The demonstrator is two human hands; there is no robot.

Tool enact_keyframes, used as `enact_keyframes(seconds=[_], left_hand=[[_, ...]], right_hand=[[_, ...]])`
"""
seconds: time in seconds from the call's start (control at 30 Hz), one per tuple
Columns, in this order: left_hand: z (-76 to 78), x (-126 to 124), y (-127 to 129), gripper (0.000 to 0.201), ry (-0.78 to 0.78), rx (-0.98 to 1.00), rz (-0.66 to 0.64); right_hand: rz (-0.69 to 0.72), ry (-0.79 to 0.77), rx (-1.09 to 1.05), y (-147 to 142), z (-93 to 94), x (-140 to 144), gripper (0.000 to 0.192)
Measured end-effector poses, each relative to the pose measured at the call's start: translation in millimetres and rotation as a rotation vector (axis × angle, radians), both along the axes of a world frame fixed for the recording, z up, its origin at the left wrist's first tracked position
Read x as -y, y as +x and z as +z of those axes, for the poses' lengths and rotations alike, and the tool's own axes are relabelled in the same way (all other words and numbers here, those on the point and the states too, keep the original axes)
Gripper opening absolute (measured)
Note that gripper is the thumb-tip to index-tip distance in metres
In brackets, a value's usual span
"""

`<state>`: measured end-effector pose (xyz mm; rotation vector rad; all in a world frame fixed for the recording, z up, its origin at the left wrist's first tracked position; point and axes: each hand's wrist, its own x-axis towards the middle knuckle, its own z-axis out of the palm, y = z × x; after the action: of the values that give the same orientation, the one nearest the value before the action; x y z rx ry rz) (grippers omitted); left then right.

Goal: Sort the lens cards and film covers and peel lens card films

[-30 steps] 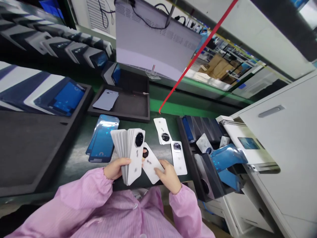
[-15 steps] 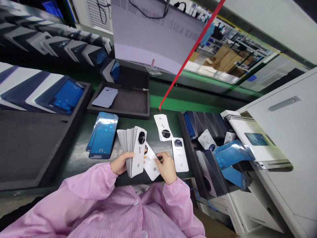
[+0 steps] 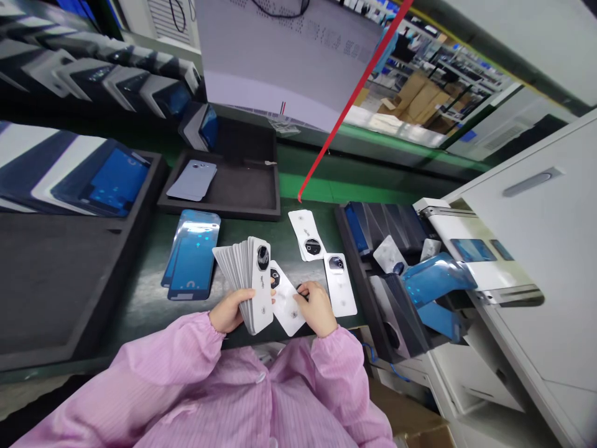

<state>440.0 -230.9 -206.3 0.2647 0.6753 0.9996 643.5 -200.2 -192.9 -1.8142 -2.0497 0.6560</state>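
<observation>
Gripping a fanned stack of white cards (image 3: 247,283), the left hand (image 3: 227,311) has its fingers clamped round the lower edge. Beside it, the right hand (image 3: 318,308) pinches one card (image 3: 284,305); a loose squeeze could spill the fan onto the desk (image 3: 149,298).

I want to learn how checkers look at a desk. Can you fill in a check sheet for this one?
Surface: green bench, dark and shiny.
Job's things: fanned card stack; one loose card beside it.
Clutter: two cards lying flat; blue-film panel; black tray with a grey cover; slotted rack with blue film.
Grips: left hand shut on the card stack; right hand pinching the loose card.
Cables: black cables behind the white panel; red line running diagonally.
Surroundings: white cabinet; cardboard boxes far off.
</observation>
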Motion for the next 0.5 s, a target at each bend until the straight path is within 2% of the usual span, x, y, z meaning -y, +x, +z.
enact_keyframes(seconds=[0.13, 0.27, 0.33, 0.5], left_hand=[[3.9, 0.4, 2.3, 0.055, -0.007, -0.022, 0.021], [6.9, 0.7, 4.2, 0.055, -0.010, -0.022, 0.029], [7.2, 1.0, 4.7, 0.055, -0.015, -0.023, 0.027], [5.6, 2.3, 5.5, 0.063, -0.018, -0.028, 0.040]], right_hand=[[0.016, 0.036, 0.045, -5.6, 4.3, 6.6, 0.016], [-0.040, 0.047, 0.051, -5.4, 3.0, 14.1, 0.005], [-0.060, 0.021, 0.073, -3.8, 1.3, 13.5, 0.013], [-0.011, -0.009, 0.132, -2.3, -0.2, 2.7, 0.005]])
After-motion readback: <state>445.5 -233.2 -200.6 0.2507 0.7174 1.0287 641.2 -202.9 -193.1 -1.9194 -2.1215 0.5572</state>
